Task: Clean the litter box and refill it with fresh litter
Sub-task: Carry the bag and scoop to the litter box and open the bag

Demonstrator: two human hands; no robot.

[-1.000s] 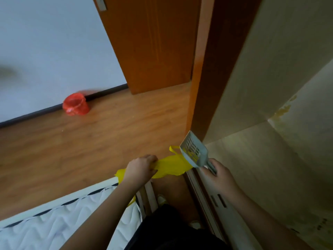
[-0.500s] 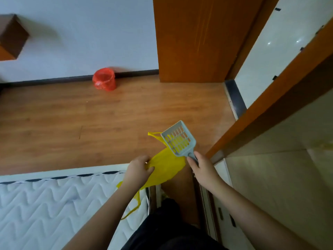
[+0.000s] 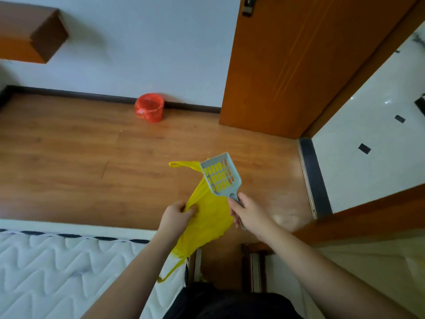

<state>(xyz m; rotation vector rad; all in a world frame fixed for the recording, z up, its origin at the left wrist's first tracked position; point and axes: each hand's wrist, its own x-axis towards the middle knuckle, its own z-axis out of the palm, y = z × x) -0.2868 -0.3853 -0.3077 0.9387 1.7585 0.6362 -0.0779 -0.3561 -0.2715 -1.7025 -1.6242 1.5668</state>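
Observation:
My left hand (image 3: 177,215) grips the bunched edge of a yellow plastic bag (image 3: 207,217) that hangs in front of me, one handle loop sticking up and another dangling below. My right hand (image 3: 249,211) holds the handle of a grey slotted litter scoop (image 3: 220,174), its head pointing up and away over the bag; its fingers also touch the bag's right edge. No litter box is in view.
A small red bin (image 3: 149,110) lined with a red bag stands by the white wall. An orange-brown door (image 3: 287,72) stands open onto a white tiled floor (image 3: 368,125). A white quilted mattress (image 3: 57,272) lies at lower left. Wood floor (image 3: 80,162) stretches ahead.
The view has swung left from the door frame and cabinet side to the open room. Both hands kept their hold; the bag now hangs more spread between them and the scoop points further upward.

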